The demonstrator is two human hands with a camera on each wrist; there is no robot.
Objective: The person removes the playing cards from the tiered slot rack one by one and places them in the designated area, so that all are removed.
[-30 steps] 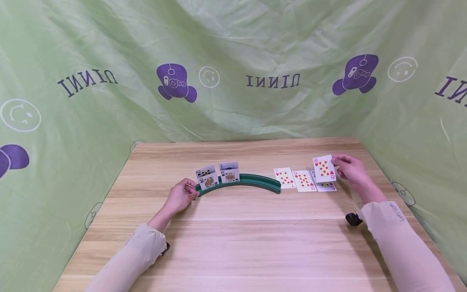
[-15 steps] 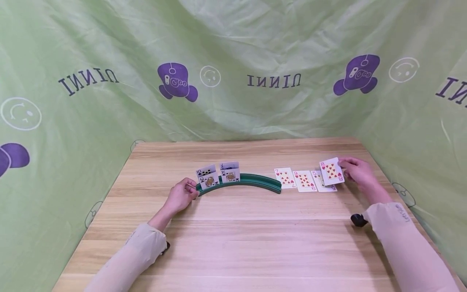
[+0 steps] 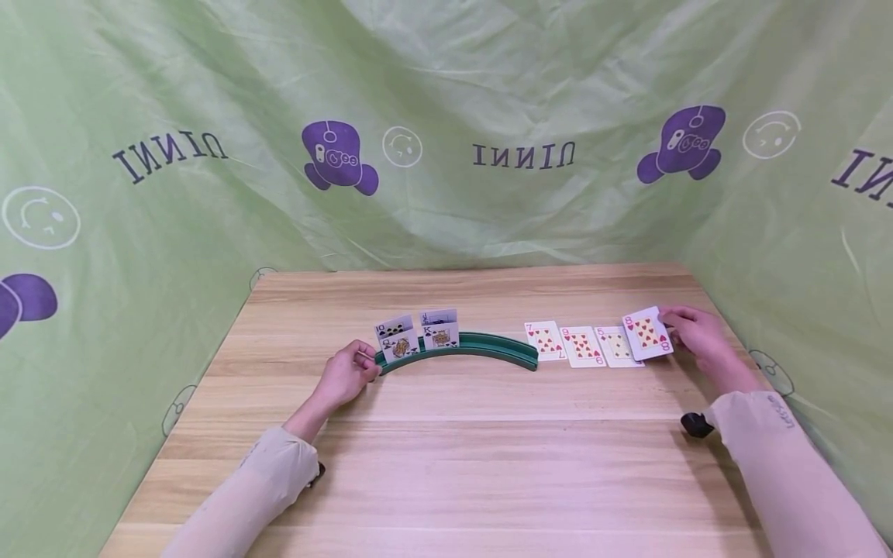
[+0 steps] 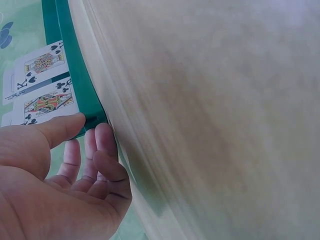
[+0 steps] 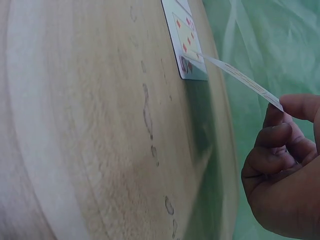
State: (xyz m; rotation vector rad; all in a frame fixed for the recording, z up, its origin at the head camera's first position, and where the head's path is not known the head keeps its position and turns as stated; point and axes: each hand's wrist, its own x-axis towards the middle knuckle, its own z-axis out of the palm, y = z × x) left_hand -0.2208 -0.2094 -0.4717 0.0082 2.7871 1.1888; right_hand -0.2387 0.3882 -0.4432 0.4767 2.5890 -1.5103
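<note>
My left hand [image 3: 346, 374] holds the left end of a curved green card holder [image 3: 491, 346]; the left wrist view shows its thumb on the holder [image 4: 80, 70]. Upright in the slots stand a queen of clubs [image 3: 400, 348] with a black ten [image 3: 394, 327] behind it, and a king of spades [image 3: 440, 339] with a partly hidden card behind. At the right, my right hand [image 3: 701, 336] pinches an eight of hearts [image 3: 646, 335] by its upper right corner. This card tilts, its lower left overlapping the five of diamonds [image 3: 617, 346] in the head view.
Left of the five lie a nine of hearts [image 3: 582, 346] and a seven of hearts [image 3: 545, 340], face up in a row beside the holder's right end. Green printed cloth [image 3: 446, 209] hangs behind and beside the wooden table [image 3: 474, 465].
My right hand has moved right and slightly toward me with the eight of hearts, uncovering most of the five of diamonds. The left hand and the card holder have stayed put.
</note>
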